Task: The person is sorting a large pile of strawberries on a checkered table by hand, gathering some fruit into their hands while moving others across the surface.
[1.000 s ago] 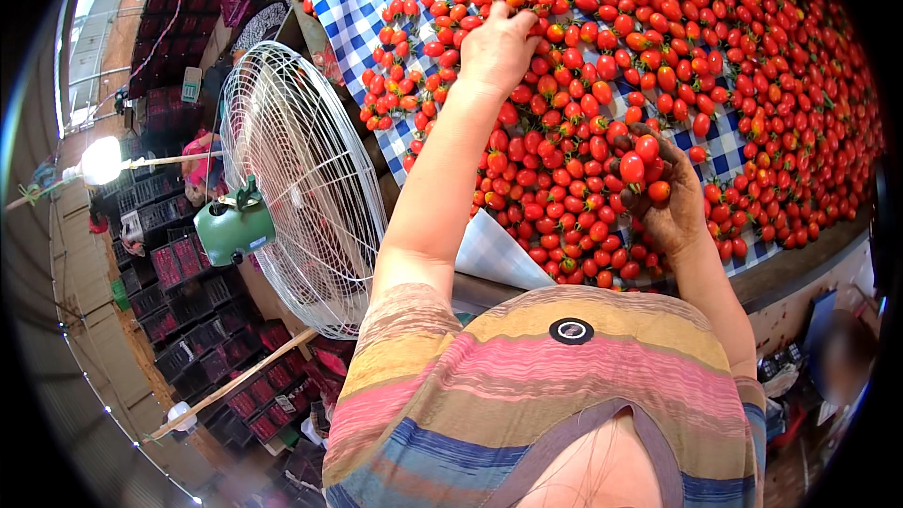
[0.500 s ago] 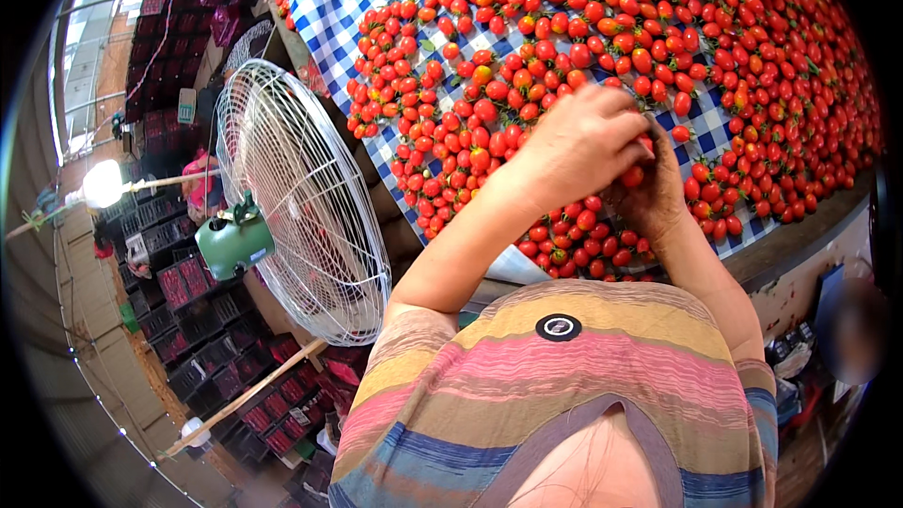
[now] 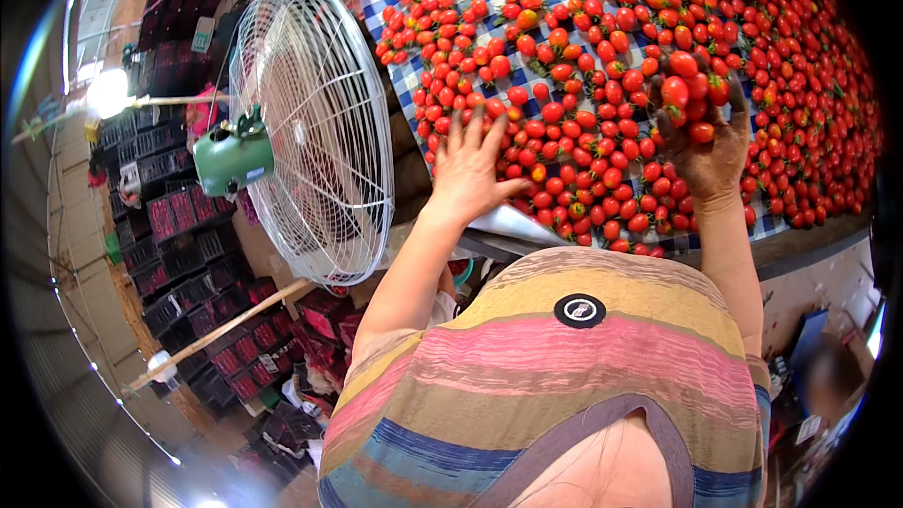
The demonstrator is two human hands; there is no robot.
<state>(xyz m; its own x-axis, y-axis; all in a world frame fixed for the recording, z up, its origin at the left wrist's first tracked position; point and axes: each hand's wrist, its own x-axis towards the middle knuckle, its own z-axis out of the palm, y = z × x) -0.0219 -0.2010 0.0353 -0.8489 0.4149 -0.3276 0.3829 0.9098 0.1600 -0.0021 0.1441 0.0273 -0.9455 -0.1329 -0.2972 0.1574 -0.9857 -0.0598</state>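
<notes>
Small red cherry tomatoes (image 3: 800,103), some tinged orange and with green stems, lie loose over a blue-and-white checked cloth (image 3: 399,81). My left hand (image 3: 467,174) is open, its fingers spread at the left edge of the tomatoes, fingertips touching or just over a few of them. Palm up, my right hand (image 3: 712,158) cups several cherry tomatoes (image 3: 675,91) above the others. Its fingers curl around them, and the palm and fingers look dark with dirt.
A large wire-caged fan (image 3: 310,132) with a green motor stands close to my left arm. Beyond it are stacked dark crates (image 3: 179,212), a wooden pole (image 3: 221,329) and a lit bulb (image 3: 107,92). The table's dark edge (image 3: 790,252) runs between me and the tomatoes.
My hands were together over the tomatoes and have parted. The left moved left and spread its fingers; the right turned palm up, showing its cherry tomatoes. The whole view shifted slightly.
</notes>
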